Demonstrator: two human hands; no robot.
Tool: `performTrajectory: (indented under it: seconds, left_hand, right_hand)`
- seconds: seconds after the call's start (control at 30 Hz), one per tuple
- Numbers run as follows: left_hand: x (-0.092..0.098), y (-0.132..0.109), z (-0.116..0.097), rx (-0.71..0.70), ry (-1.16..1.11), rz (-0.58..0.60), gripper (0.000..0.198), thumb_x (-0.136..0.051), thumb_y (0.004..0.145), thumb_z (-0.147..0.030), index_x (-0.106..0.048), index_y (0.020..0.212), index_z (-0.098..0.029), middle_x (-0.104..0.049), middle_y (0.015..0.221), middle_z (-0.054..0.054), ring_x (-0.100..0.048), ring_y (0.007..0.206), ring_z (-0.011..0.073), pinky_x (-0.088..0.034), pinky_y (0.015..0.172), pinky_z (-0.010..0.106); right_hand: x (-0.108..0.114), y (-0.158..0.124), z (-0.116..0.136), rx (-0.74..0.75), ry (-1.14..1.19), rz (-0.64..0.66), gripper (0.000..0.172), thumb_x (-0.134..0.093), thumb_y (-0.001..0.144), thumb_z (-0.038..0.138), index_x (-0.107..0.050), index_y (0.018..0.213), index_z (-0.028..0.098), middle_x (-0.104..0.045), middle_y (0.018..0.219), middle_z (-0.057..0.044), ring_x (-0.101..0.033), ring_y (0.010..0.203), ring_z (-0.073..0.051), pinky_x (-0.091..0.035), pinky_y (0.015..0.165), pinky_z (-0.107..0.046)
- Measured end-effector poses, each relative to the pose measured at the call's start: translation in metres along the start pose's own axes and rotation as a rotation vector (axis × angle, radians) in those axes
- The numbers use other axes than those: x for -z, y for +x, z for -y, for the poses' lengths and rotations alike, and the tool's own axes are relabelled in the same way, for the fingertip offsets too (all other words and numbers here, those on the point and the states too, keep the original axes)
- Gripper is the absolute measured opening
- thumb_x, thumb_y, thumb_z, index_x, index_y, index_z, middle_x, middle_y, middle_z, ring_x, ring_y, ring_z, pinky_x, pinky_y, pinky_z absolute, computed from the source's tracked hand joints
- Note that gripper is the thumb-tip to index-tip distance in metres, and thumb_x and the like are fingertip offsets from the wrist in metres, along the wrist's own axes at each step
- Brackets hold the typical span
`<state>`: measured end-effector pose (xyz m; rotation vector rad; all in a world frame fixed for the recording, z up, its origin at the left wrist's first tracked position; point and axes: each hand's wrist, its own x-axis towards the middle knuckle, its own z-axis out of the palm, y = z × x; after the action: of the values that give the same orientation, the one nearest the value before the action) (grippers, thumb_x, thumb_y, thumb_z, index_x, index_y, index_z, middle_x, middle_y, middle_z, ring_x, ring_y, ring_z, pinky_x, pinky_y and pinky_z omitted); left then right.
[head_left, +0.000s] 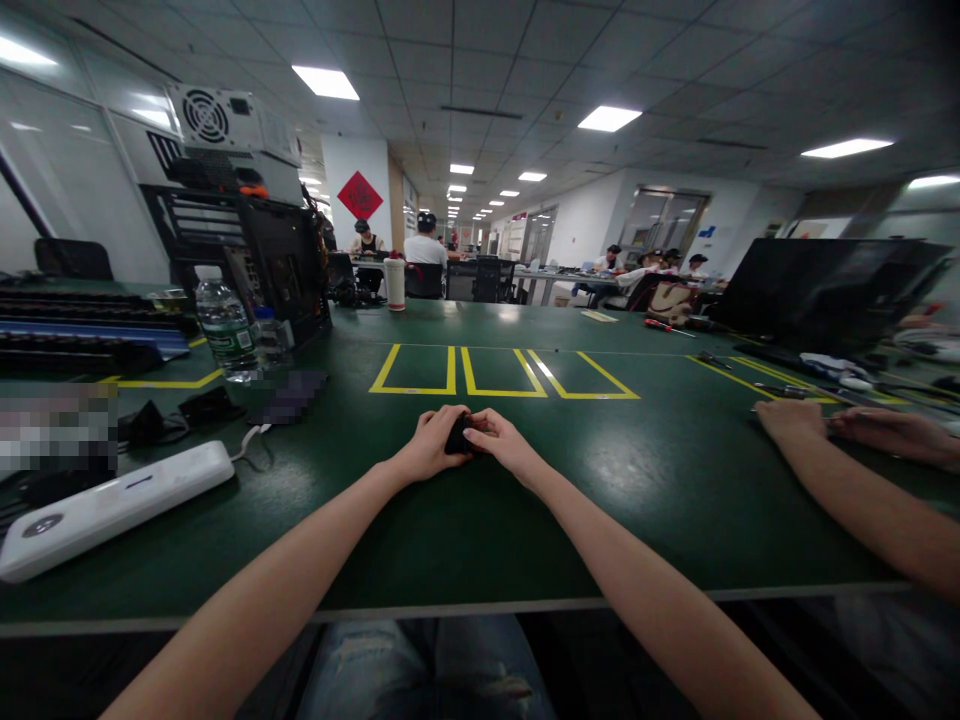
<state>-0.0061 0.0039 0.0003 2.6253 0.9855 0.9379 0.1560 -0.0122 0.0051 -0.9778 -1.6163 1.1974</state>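
- Small black object (pixel 457 437): held between both hands, near side of yellow tape outlines (pixel 506 394); contact with green table (pixel 480 540) unclear.
- Left hand (pixel 430 445): fingers curled, clamped on it. Right hand (pixel 501 442): fingertips closed against it.
- Progress: handling appears under way; done versus remaining cannot be judged.
- Bottle (pixel 221 325): green label, print illegible. Red diamond sign (pixel 360 195): marking unreadable.

A green table (pixel 480 545) bears yellow tape outlines (pixel 505 394) just beyond the wearer's fingers (pixel 484 438), a long white device (pixel 124 508) and clear bottle (pixel 225 335) left of them, and a red screwdriver (pixel 664 325) beyond, rightward.
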Motion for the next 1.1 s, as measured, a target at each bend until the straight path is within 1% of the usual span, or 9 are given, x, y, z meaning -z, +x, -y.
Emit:
performTrajectory:
  seconds: [0.13,0.33,0.43,0.57,0.7,0.83,0.93,1.1]
  left_hand:
    - [-0.002,0.000,0.001,0.001,0.010,-0.014,0.056,-0.060,0.065,-0.029,-0.031,0.113,-0.023,-0.045,0.108,0.005,-0.044,0.102,0.0212,-0.025,0.092,0.040]
    - [-0.001,0.001,0.001,-0.012,0.010,-0.009,0.056,-0.060,0.065,-0.028,-0.031,0.113,-0.023,-0.045,0.108,0.004,-0.043,0.103,0.0206,-0.025,0.092,0.040]
    - [-0.001,0.001,0.001,-0.004,0.011,-0.012,0.056,-0.060,0.064,-0.028,-0.032,0.112,-0.023,-0.045,0.108,0.004,-0.043,0.103,0.0207,-0.025,0.092,0.040]
    - [-0.001,0.001,0.000,0.008,0.005,-0.007,0.056,-0.060,0.064,-0.027,-0.032,0.112,-0.024,-0.045,0.108,0.004,-0.043,0.103,0.0213,-0.024,0.092,0.041]
    - [0.001,0.000,-0.002,0.007,-0.008,0.003,0.056,-0.060,0.065,-0.026,-0.031,0.113,-0.024,-0.044,0.110,0.005,-0.043,0.105,0.0215,-0.022,0.094,0.042]
    - [0.002,0.000,-0.003,0.013,-0.009,0.016,0.056,-0.060,0.066,-0.027,-0.031,0.113,-0.024,-0.045,0.110,0.005,-0.042,0.105,0.0218,-0.023,0.093,0.042]
    - [0.001,0.000,-0.002,0.009,-0.005,0.010,0.055,-0.059,0.066,-0.027,-0.031,0.114,-0.023,-0.045,0.110,0.005,-0.043,0.104,0.0215,-0.024,0.093,0.041]
    - [0.000,0.001,0.000,0.006,0.001,-0.004,0.059,-0.061,0.064,-0.029,-0.031,0.114,-0.023,-0.045,0.110,0.006,-0.042,0.105,0.0221,-0.025,0.092,0.041]
  right_hand:
    - [0.000,-0.003,0.003,0.043,-0.002,0.010,0.028,-0.060,0.065,0.029,-0.046,0.087,0.020,-0.054,0.089,-0.001,-0.052,0.087,-0.015,-0.042,0.077,-0.033]
    - [-0.001,-0.004,0.000,0.038,-0.019,-0.013,0.023,-0.050,0.072,0.038,-0.046,0.086,0.021,-0.054,0.084,-0.001,-0.052,0.083,-0.015,-0.044,0.072,-0.032]
    - [-0.002,-0.003,-0.002,0.017,-0.031,-0.027,0.025,-0.050,0.072,0.038,-0.046,0.089,0.020,-0.054,0.085,-0.001,-0.052,0.083,-0.015,-0.044,0.072,-0.032]
    - [-0.003,-0.003,0.002,-0.039,-0.027,-0.049,0.030,-0.051,0.072,0.037,-0.046,0.095,0.019,-0.054,0.090,-0.004,-0.052,0.086,-0.015,-0.044,0.075,-0.033]
    - [-0.004,-0.005,0.008,-0.086,-0.005,-0.053,0.029,-0.053,0.072,0.034,-0.047,0.094,0.017,-0.054,0.096,-0.006,-0.051,0.089,-0.016,-0.043,0.076,-0.034]
    - [-0.002,-0.007,0.009,-0.055,-0.015,-0.008,0.024,-0.054,0.071,0.033,-0.048,0.089,0.018,-0.054,0.092,-0.003,-0.051,0.088,-0.016,-0.043,0.077,-0.034]
    - [-0.001,-0.007,0.007,-0.017,-0.003,0.010,0.027,-0.058,0.068,0.030,-0.045,0.090,0.020,-0.054,0.091,-0.001,-0.052,0.090,-0.016,-0.042,0.079,-0.035]
    - [-0.003,-0.005,0.003,0.044,0.003,-0.022,0.022,-0.054,0.070,0.034,-0.045,0.085,0.021,-0.053,0.084,0.000,-0.053,0.084,-0.015,-0.043,0.075,-0.033]
